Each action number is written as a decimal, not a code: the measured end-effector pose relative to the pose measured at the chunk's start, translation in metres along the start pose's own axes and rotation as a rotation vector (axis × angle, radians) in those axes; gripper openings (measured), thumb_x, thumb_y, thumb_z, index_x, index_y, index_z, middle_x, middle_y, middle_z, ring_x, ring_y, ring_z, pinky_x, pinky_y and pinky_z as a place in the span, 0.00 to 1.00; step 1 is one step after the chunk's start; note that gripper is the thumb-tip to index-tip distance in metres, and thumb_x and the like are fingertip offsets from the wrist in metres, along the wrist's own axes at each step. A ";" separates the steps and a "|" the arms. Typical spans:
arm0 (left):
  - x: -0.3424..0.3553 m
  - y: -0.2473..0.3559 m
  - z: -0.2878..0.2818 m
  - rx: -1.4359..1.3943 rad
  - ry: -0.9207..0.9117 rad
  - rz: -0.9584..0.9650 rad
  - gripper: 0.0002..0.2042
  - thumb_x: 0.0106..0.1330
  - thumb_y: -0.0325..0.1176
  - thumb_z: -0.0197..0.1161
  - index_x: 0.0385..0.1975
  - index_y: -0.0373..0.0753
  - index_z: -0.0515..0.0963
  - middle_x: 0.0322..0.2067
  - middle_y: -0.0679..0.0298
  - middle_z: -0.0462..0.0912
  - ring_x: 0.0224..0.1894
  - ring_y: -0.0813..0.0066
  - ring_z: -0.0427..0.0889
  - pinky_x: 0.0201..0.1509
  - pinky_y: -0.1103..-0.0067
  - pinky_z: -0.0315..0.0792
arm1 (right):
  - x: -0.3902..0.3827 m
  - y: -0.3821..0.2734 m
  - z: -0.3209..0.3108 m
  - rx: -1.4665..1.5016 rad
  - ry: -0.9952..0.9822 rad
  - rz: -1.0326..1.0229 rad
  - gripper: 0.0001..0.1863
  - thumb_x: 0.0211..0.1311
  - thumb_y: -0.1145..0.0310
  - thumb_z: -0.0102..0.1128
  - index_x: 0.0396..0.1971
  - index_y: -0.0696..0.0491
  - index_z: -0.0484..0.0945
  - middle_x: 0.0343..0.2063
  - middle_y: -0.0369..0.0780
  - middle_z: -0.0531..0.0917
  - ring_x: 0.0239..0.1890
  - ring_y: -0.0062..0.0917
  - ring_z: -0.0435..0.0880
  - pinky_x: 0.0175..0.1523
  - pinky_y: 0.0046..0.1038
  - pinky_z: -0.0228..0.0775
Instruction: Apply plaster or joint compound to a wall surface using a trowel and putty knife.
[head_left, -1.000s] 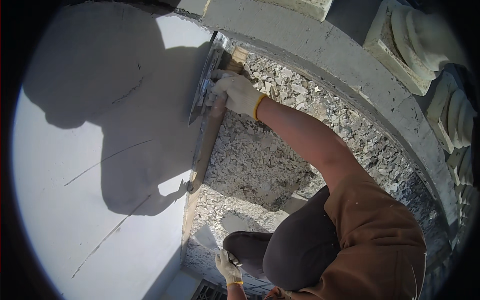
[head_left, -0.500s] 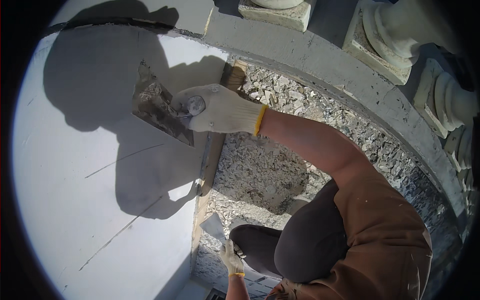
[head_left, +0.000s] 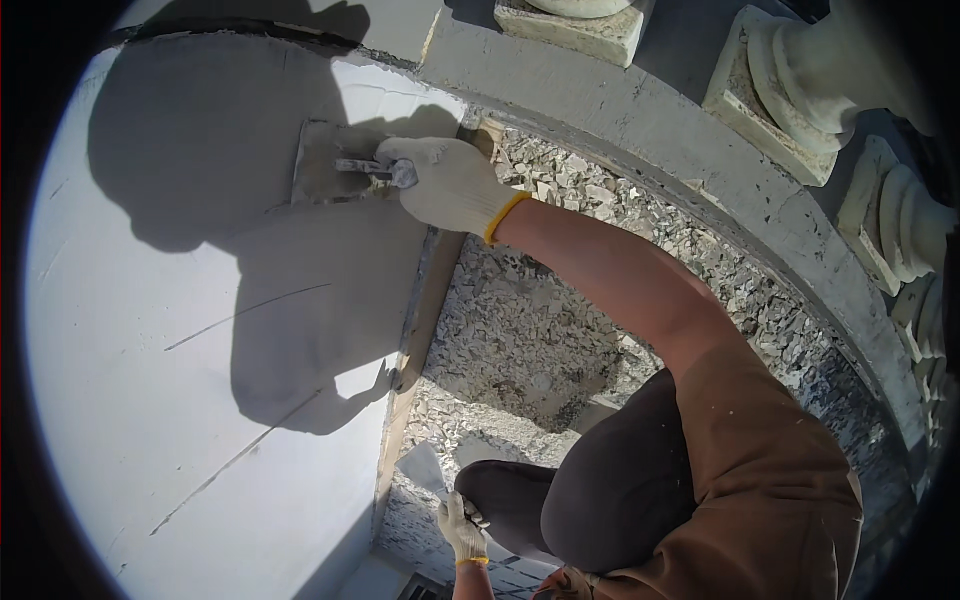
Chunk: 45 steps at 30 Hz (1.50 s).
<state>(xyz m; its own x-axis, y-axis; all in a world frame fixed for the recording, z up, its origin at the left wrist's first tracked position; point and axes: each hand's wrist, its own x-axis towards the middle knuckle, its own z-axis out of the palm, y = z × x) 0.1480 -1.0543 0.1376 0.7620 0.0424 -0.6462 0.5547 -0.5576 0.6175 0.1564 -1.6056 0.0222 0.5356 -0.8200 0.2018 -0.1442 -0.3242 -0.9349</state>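
Observation:
My right hand [head_left: 450,182], in a white work glove with a yellow cuff, is closed around the handle of a plastering trowel [head_left: 322,180]. The trowel's rectangular blade lies against the pale plastered surface [head_left: 130,400], close to its upper right edge and partly in shadow. Lower down, beside my knee, my left hand [head_left: 464,532] in a matching glove grips a putty knife [head_left: 423,467]. That knife's broad grey blade points up and away from the hand, near the wooden edge strip [head_left: 393,430].
Loose stone chips and rubble [head_left: 540,330] cover the ground between the plastered surface and a curved grey ledge [head_left: 640,130]. Pale balusters [head_left: 775,95] stand along that ledge. Thin dark lines mark the plaster, and my shadow falls across it.
My right hand has moved the trowel upward. Its blade, tilted earlier with wet plaster showing on it, now lies flatter against the surface. My left hand has barely moved.

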 end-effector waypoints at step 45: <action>-0.004 -0.020 -0.022 -0.077 -0.017 0.129 0.11 0.76 0.40 0.65 0.35 0.42 0.72 0.20 0.68 0.72 0.15 0.80 0.66 0.16 0.82 0.61 | 0.035 -0.165 -0.059 1.081 -0.305 0.349 0.08 0.58 0.68 0.60 0.27 0.56 0.85 0.15 0.40 0.87 0.27 0.26 0.87 0.64 0.20 0.67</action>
<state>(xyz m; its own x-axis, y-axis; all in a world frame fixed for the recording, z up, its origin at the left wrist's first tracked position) 0.1416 -1.0252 0.1378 0.8233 -0.0400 -0.5662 0.4770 -0.4918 0.7284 0.1504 -1.6086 0.2009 0.8048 -0.5909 -0.0558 0.3796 0.5847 -0.7169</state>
